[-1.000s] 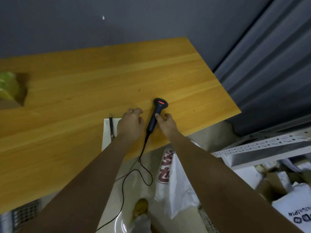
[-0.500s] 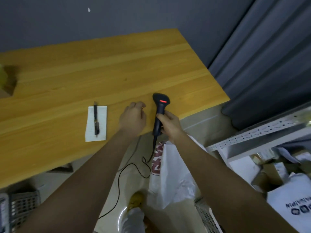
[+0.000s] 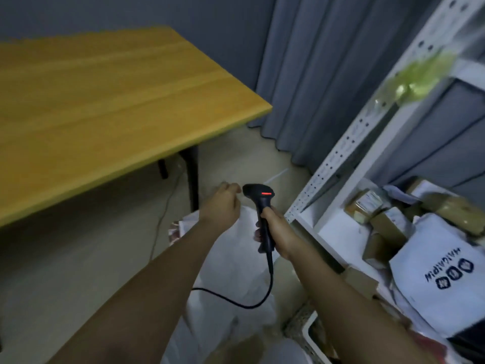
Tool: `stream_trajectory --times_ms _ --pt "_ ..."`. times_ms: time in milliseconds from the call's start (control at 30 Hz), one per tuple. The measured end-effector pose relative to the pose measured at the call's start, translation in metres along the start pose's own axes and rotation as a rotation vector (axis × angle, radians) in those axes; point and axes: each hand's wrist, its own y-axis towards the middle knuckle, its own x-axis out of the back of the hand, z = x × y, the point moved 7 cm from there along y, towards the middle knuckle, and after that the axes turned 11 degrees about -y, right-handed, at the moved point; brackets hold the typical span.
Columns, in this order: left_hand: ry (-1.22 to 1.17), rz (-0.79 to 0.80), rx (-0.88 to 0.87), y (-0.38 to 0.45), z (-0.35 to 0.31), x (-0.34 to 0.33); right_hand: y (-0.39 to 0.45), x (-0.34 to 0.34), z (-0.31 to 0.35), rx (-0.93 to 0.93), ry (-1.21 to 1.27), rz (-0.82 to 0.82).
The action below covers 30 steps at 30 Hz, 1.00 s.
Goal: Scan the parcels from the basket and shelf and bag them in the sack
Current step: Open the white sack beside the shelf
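Beige floor (image 3: 78, 258); scanner (image 3: 259, 206) in right hand (image 3: 278, 232)

A black handheld scanner (image 3: 259, 206) stands nearly upright in the right hand (image 3: 277, 233), its head tipped toward the left hand (image 3: 221, 206) and a red light glowing on top; its black cable (image 3: 244, 302) hangs from the grip and loops below both forearms. Under the hands lies a white sack (image 3: 231, 279), crumpled, with red print at its left edge. To the right of the right hand, a white metal shelf (image 3: 338, 229) holds piled parcels: brown cardboard boxes (image 3: 384, 227) and a white mailer bag (image 3: 435, 279) with dark blue print.
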Motion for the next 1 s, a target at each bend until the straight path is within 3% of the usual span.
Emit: stream_trajectory --times_ms 267,567,800,1000 --pt "0.140 0.130 -0.009 -0.002 0.044 -0.146 0.036 0.054 -0.106 0.132 -0.113 -0.322" --pt "0.141 0.152 -0.061 -0.101 0.046 -0.188 -0.047 0.077 -0.187 0.196 0.071 -0.499" --pt "0.151 0.187 -0.057 -0.172 0.038 -0.204 -0.119 0.075 -0.242 0.189 0.137 -0.484" --pt "0.258 0.236 -0.002 -0.220 0.063 -0.220 -0.133 0.057 -0.293 0.122 -0.032 -0.349"
